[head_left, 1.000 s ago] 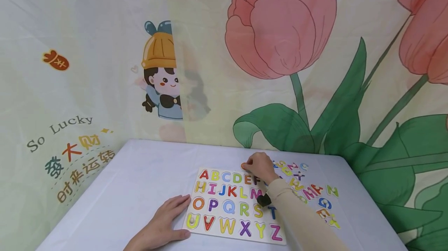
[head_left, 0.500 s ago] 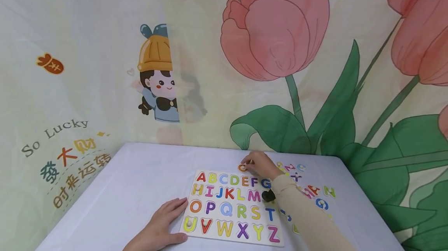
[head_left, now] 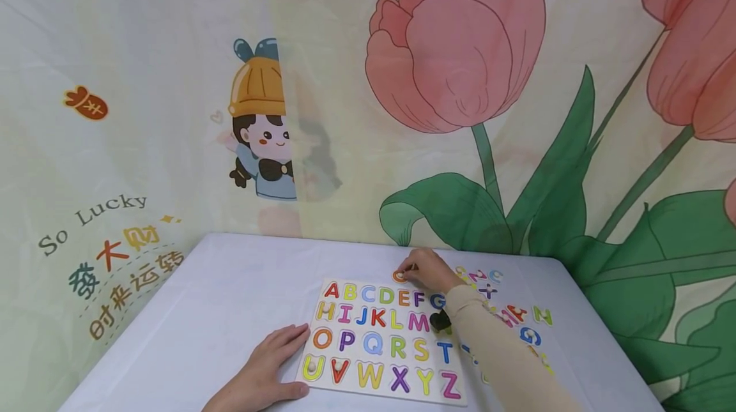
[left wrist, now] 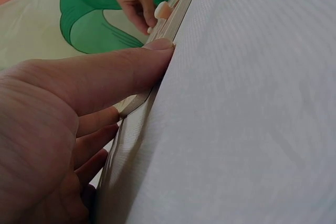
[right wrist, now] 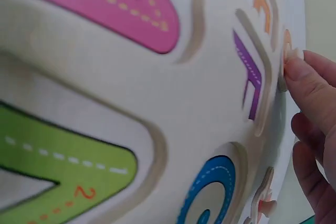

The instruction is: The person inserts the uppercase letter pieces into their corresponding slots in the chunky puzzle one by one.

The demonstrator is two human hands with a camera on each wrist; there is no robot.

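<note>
Now the right hand [head_left: 427, 271] is pinching the peg of an orange letter [head_left: 399, 276] just past the far edge of the board [head_left: 379, 340], on the table [head_left: 230, 297]. Meanwhile the left hand [head_left: 266, 370] is lying flat, fingers straight, pressing against the board's near left edge. Loose letters [head_left: 520, 322] are lying scattered to the board's right.

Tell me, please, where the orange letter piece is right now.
In the head view the orange letter piece sits just beyond the puzzle board's far edge, above E and F, pinched by the right hand.
</note>
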